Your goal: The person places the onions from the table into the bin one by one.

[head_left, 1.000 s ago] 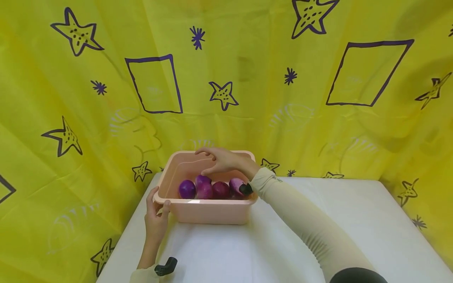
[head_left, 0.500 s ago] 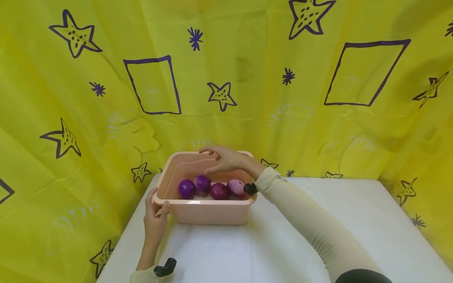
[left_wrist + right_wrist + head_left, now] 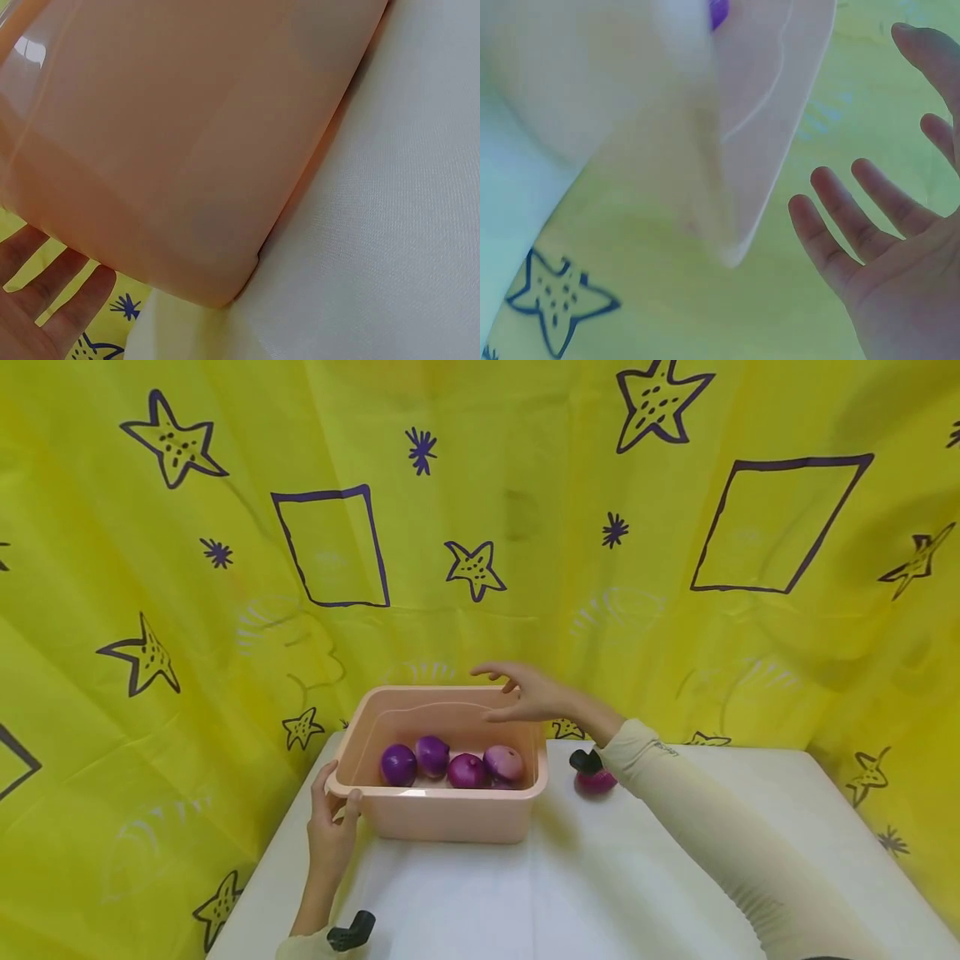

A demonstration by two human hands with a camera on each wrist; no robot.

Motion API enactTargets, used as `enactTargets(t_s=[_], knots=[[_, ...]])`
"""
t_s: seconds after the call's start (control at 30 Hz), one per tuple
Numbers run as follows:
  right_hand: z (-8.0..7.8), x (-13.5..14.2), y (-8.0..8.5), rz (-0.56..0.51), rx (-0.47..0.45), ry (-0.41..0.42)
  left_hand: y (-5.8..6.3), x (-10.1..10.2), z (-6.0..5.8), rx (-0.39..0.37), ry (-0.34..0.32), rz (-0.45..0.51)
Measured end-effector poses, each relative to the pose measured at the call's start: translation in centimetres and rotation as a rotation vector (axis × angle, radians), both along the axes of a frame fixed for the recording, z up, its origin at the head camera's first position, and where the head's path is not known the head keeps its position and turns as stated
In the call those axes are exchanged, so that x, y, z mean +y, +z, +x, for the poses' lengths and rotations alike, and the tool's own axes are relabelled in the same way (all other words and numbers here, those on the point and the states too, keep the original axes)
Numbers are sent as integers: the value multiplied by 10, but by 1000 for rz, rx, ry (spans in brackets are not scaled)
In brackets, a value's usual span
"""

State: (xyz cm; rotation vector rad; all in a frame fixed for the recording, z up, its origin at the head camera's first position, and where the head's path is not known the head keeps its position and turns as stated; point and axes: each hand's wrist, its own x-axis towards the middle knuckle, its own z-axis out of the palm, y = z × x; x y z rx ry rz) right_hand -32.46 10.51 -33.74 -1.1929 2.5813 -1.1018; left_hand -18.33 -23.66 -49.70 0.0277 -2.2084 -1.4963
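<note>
A peach plastic tub (image 3: 450, 817) stands on the white table with several purple and pink onions, such as this dark purple onion (image 3: 398, 765) and this paler pink onion (image 3: 503, 763), lying along its bottom. My left hand (image 3: 330, 835) grips the tub's front left corner, thumb on the front rim; its fingers (image 3: 82, 296) lie by the tub's side in the left wrist view. Above the tub's back right rim hovers my right hand (image 3: 536, 695), fingers spread and holding nothing. Another onion (image 3: 597, 781) sits on the table right of the tub, partly hidden behind the wrist camera.
A yellow curtain (image 3: 555, 635) with dark star and square drawings hangs behind and on both sides of the white table (image 3: 720, 827). The right forearm's pale sleeve (image 3: 697, 810) reaches across the table's right side.
My right hand has moved right, from over the onions to the tub's back right rim. A pink onion at mid-tub no longer shows there. The table onion has come into sight. The left hand stays.
</note>
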Motion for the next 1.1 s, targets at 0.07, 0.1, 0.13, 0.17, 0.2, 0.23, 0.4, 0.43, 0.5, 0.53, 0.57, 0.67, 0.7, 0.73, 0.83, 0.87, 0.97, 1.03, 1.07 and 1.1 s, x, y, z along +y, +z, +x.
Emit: enactTargets(t_s=[0.07, 0.1, 0.13, 0.17, 0.2, 0.23, 0.4, 0.43, 0.5, 0.53, 0.57, 0.67, 0.7, 0.73, 0.83, 0.87, 0.97, 1.03, 1.07, 1.1], knots=[[2, 12, 1, 8, 6, -31, 0, 0, 0, 3, -4, 0], [2, 18, 0, 12, 14, -42, 0, 0, 0, 4, -3, 1], [3, 24, 1, 16, 19, -54, 0, 0, 0, 6, -3, 2], [3, 30, 0, 19, 28, -63, 0, 0, 1, 7, -2, 3], [3, 36, 0, 27, 32, -77, 0, 1, 1, 8, -1, 4], [3, 42, 0, 36, 32, -95, 0, 1, 1, 9, -1, 5], [4, 72, -2, 61, 44, -149, -1, 0, 1, 9, -1, -5], [5, 78, -2, 64, 49, -159, -1, 0, 1, 9, -1, -9], [6, 88, -3, 76, 62, -175, -1, 0, 1, 10, -1, -12], [7, 94, -3, 81, 67, -183, 0, 0, 1, 10, -2, -12], [8, 98, -4, 85, 73, -192, 0, 0, 1, 11, -4, -9], [11, 112, -7, 91, 86, -213, 1, 1, 1, 13, -4, -5], [11, 115, -8, 90, 90, -217, 1, 1, 1, 14, -4, -4], [12, 119, -9, 90, 95, -223, 1, 1, 1, 16, -2, -5], [14, 127, -12, 93, 98, -235, 1, 1, 0, 21, 1, -9], [15, 128, -13, 97, 95, -239, 1, 1, 0, 21, 1, -7], [17, 133, -15, 115, 82, -251, 1, 0, 0, 20, 2, -6], [18, 136, -19, 125, 74, -257, 0, 0, -1, 17, 6, -6], [18, 137, -21, 125, 69, -258, 0, 0, 0, 13, 8, -6], [19, 138, -23, 127, 65, -260, -1, 0, 0, 8, 10, -6]])
